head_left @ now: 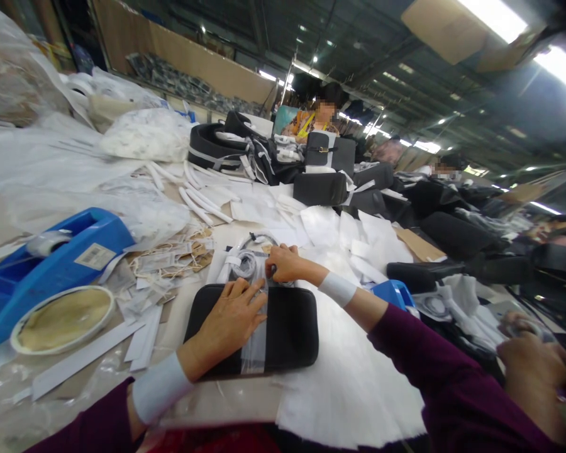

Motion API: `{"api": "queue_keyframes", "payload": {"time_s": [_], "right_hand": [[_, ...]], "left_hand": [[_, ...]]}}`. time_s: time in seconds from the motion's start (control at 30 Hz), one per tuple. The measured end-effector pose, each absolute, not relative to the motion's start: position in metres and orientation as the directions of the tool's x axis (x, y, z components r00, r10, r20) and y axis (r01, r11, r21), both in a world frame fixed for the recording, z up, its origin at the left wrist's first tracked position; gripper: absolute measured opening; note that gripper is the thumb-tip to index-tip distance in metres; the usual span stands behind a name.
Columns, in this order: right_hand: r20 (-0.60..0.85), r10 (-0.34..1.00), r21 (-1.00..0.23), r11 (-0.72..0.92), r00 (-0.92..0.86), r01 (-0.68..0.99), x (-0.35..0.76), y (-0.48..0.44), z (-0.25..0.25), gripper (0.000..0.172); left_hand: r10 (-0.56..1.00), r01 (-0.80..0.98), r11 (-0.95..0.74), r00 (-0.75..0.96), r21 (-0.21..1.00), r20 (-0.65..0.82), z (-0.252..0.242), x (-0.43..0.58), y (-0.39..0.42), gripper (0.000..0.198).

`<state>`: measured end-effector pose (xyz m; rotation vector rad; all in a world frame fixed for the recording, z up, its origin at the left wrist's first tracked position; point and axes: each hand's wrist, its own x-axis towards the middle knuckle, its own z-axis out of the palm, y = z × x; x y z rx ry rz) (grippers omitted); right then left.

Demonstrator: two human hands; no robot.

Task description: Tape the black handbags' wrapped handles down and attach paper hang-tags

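A black handbag [290, 330] lies flat on the work table in front of me, with a translucent plastic strip [253, 349] running across its middle. My left hand [226, 318] rests on the bag and the strip, palm down with its fingers stretched out. At the bag's far edge my right hand [285, 263] has its fingers curled and pinched together; what is between them is hidden. Beside those fingers sits a handle wrapped in white film [239, 264], with a dark curved strap end [259, 238] behind it. Pale bands circle both my wrists.
On the left are a blue tape dispenser [70, 258], a round shallow dish [63, 319], stringed tags [170, 258] and white strips [87, 360]. White sheets [353, 371] cover the right side. More black bags [319, 189] pile up behind. A co-worker's hand [531, 358] is at the far right.
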<state>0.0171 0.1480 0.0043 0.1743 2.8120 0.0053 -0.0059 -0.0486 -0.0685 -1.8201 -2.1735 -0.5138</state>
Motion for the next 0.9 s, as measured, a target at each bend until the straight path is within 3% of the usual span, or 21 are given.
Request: {"api": "queue_keyframes", "payload": {"time_s": [0.13, 0.33, 0.63, 0.77, 0.9], "right_hand": [[-0.283, 0.102, 0.035, 0.995, -0.954, 0.096, 0.021, 0.144, 0.002, 0.024], [-0.039, 0.034, 0.145, 0.989, -0.999, 0.028, 0.036, 0.140, -0.012, 0.034], [0.112, -0.149, 0.243, 0.963, -0.982, -0.118, 0.048, 0.146, -0.021, 0.013], [0.170, -0.191, 0.224, 0.963, -0.967, -0.151, 0.050, 0.146, -0.025, 0.008], [0.238, -0.153, 0.128, 0.984, -0.959, -0.126, 0.050, 0.149, -0.030, 0.006]], "left_hand": [[0.892, 0.983, 0.156, -0.180, 0.091, 0.414, -0.070, -0.006, -0.049, 0.020], [0.889, 0.982, 0.162, -0.187, 0.095, 0.417, -0.068, -0.006, -0.049, 0.019], [0.897, 0.972, 0.180, -0.226, 0.154, 0.379, -0.067, -0.004, -0.050, 0.018], [0.895, 0.969, 0.182, -0.233, 0.166, 0.381, -0.066, -0.005, -0.051, 0.018], [0.895, 0.967, 0.179, -0.235, 0.179, 0.378, -0.068, -0.005, -0.051, 0.019]]}}
